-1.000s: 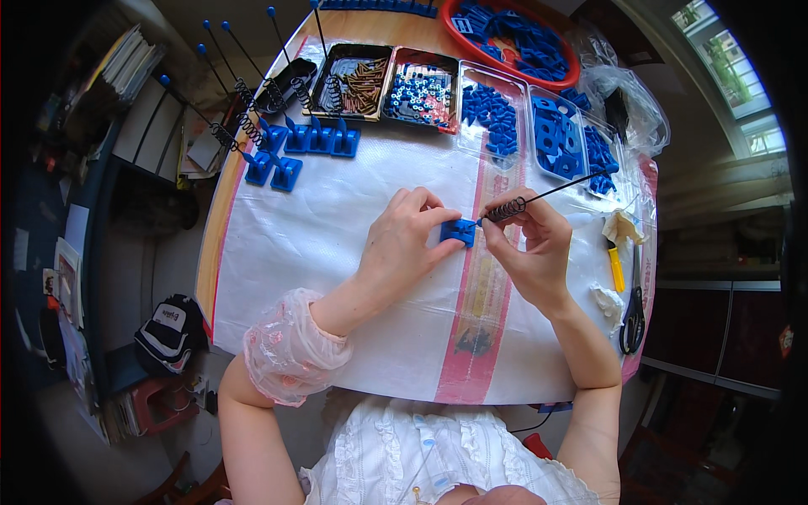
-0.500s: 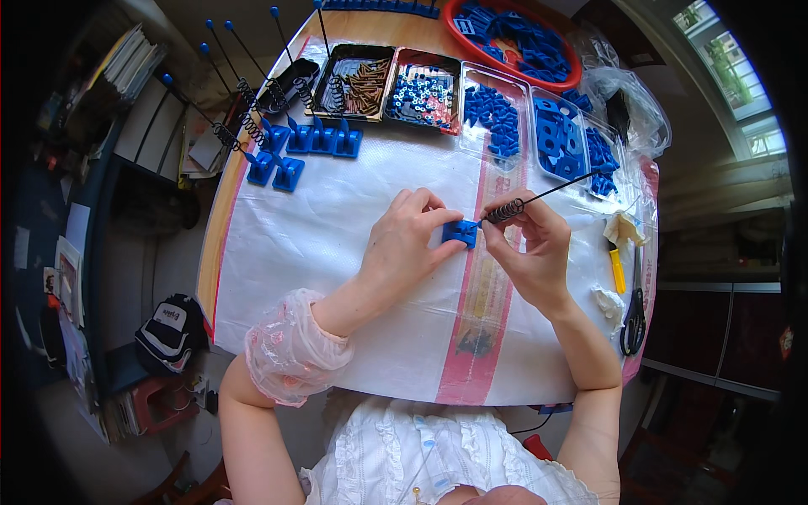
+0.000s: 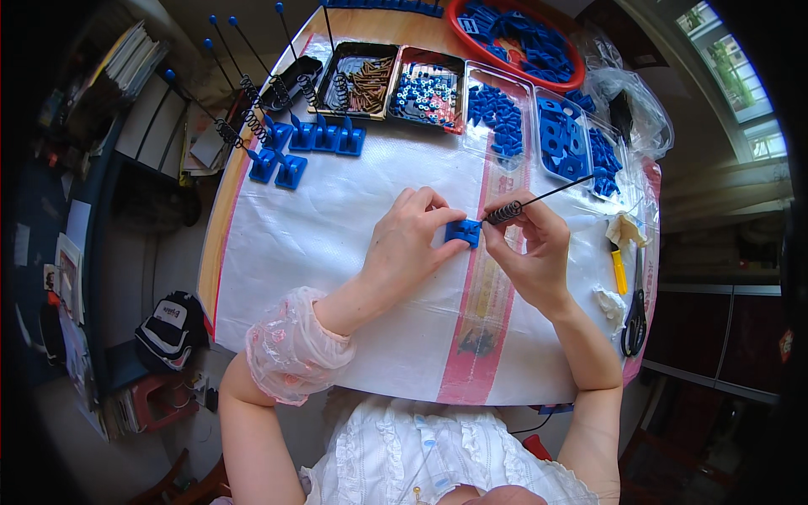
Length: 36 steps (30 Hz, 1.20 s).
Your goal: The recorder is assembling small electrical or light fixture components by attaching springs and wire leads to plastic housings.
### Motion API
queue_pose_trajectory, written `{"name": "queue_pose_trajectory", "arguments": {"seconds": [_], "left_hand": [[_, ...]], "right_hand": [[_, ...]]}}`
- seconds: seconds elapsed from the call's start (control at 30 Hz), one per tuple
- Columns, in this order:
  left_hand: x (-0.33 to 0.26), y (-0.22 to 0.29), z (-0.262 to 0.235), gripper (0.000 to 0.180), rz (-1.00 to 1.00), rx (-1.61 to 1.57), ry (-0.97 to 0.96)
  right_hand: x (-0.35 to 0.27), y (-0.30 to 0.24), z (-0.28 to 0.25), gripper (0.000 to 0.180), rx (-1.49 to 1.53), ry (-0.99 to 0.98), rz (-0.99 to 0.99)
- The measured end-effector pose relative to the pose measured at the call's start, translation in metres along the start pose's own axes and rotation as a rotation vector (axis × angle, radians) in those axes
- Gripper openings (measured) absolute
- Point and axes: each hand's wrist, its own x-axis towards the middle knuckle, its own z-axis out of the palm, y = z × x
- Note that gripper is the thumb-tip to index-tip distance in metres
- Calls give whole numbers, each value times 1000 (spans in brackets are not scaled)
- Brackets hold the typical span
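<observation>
Between the thumb and fingers of my left hand [image 3: 404, 240] is a small blue plastic base [image 3: 465, 232], held over the white sheet [image 3: 353, 185]. My right hand [image 3: 539, 252] pinches a black coil spring [image 3: 503, 211] at the end that meets the base. From the coil a long thin black rod [image 3: 560, 188] slants up to the right. Whether the spring is seated in the base cannot be told, as fingertips cover part of the joint. Several blue bases with springs and ball-tipped rods [image 3: 290, 171] stand at the far left.
Along the back are a tray of screws [image 3: 370, 82], a tray of small nuts [image 3: 425, 93], clear trays of blue parts [image 3: 497, 118] and a red basin [image 3: 581, 74]. Black scissors [image 3: 635, 324] and a yellow-handled tool [image 3: 619, 271] lie at the right edge.
Both hands keep nearly the same pose. The blue base has tilted slightly and shifted a little to the right against the spring's end.
</observation>
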Motion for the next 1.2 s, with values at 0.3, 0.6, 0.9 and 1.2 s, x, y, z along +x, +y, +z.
{"name": "queue_pose_trajectory", "arguments": {"seconds": [0.3,0.6,0.9,1.2], "left_hand": [[-1,0,0,36,1,4,5],[0,-1,0,36,5,4,4],[1,0,0,32,7,-4,-1],[1,1,-2,35,-23,3,-19]], "right_hand": [[0,1,1,19,-37,-2,-37],[0,0,0,19,-41,9,-49],[-2,0,-5,21,-67,-73,19],[-1,-3,-6,21,-64,-70,8]]}}
